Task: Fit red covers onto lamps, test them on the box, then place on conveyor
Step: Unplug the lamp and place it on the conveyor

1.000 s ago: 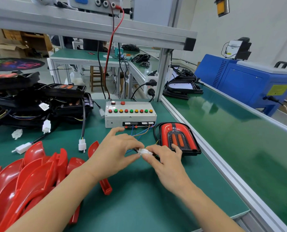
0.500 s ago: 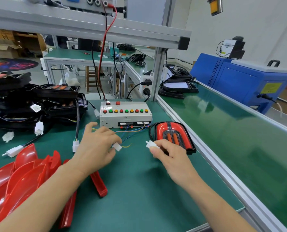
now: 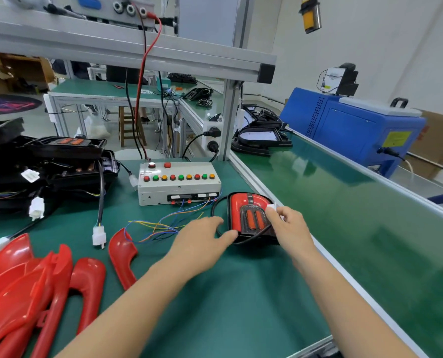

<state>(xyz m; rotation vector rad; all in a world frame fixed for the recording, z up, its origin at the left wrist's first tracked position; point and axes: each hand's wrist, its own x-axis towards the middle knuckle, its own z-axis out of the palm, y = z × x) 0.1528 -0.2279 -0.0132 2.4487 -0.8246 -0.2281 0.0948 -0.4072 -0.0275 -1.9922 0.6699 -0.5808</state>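
A black lamp with a red cover (image 3: 249,215) lies on the green bench beside the conveyor edge. My right hand (image 3: 289,228) hovers over its right side and pinches the lamp's white plug (image 3: 271,208). To the lamp's left is my left hand (image 3: 202,236), fingers loosely spread over the black cable, thumb touching the lamp's near left corner. The grey test box (image 3: 179,186) with its row of coloured buttons stands just behind. Its loose coloured wires (image 3: 158,227) lie on the mat, held by neither hand.
Several red covers (image 3: 34,280) are piled at the left, with one lone cover (image 3: 122,254) nearer my left arm. Black lamp bases (image 3: 60,161) with dangling white plugs are stacked at back left. The green conveyor (image 3: 357,215) runs along the right, a blue machine (image 3: 352,130) behind it.
The two joined plugs came apart. My left hand let go of the box's wire plug and moved right to the lamp. My right hand carried the lamp's plug over the lamp.
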